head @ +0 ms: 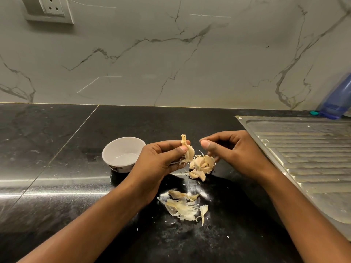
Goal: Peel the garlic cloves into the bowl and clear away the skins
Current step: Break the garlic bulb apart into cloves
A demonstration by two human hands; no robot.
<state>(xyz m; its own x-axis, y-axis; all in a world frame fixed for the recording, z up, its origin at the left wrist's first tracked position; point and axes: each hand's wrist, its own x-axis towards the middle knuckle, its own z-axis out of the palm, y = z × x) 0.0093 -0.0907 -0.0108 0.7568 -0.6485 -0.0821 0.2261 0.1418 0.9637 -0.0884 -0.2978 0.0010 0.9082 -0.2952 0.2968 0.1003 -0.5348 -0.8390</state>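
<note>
No legible txt anywhere.

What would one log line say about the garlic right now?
left hand pinches skin-on clove | right hand curled, looks empty | bowl empty | more cloves on counter | skins not cleared

A black stone countertop point(57, 168) bore a small white bowl point(121, 147), a heap of garlic cloves point(201, 165) near its right, loose skins point(182, 206) nearer the camera, and a ribbed steel drainboard point(307, 154) at right.
</note>
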